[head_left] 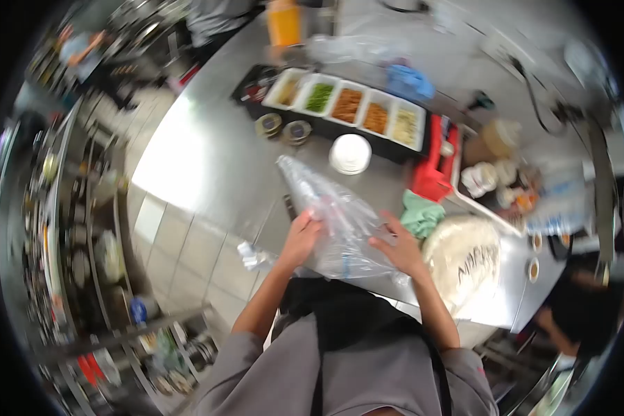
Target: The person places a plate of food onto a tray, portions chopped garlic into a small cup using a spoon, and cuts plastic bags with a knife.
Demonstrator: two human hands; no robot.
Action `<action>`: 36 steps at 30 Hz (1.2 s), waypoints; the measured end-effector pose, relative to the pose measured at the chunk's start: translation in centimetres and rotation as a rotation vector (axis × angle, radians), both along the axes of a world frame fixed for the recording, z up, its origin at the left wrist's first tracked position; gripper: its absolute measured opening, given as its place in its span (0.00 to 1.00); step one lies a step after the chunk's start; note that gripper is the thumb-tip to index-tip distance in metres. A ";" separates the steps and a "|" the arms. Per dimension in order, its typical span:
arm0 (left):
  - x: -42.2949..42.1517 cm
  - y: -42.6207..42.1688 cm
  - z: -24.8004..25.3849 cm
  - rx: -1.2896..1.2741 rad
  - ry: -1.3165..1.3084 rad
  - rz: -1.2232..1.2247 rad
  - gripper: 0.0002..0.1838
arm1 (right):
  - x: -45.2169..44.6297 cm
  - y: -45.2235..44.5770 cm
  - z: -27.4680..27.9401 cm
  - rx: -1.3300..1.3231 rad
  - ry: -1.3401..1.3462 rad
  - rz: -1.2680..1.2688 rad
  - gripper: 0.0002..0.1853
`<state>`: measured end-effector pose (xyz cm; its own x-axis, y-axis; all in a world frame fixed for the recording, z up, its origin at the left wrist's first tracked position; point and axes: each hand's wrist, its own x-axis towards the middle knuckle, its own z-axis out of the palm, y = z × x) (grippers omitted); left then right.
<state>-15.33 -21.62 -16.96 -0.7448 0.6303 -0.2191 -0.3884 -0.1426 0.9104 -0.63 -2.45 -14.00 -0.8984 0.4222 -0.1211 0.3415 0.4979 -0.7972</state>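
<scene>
A clear plastic bag is spread in front of me over the edge of the steel table. My left hand pinches its left side, fingers closed on the plastic. At the bag's right side is my right hand, its thumb and fingers apart; it lies against or just beside the plastic. Beyond the bag stands a white round container, perhaps stacked lids or bowls. A dark, narrow object is partly hidden by the bag's left edge.
A black holder carries several white trays of chopped food. Two small jars stand before it. To the right are a green cloth, a red object and a round, plastic-wrapped pack with handwriting. Shelving lines the left; other people stand nearby.
</scene>
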 end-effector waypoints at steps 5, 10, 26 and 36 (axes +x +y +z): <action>-3.1 -1.4 -5.9 -0.339 0.570 -0.120 0.23 | 0.5 -1.8 0.7 0.035 0.178 -0.164 0.28; -3.5 -0.6 -1.5 -0.345 0.473 -0.071 0.22 | 0.8 -0.4 3.0 0.005 0.412 -0.365 0.20; -1.5 3.1 3.1 -0.525 1.345 -0.043 0.27 | -4.0 4.5 4.7 0.093 0.455 -0.298 0.11; -12.0 11.5 3.7 -0.820 1.083 -0.044 0.14 | -14.7 13.5 5.1 0.570 0.414 -0.367 0.11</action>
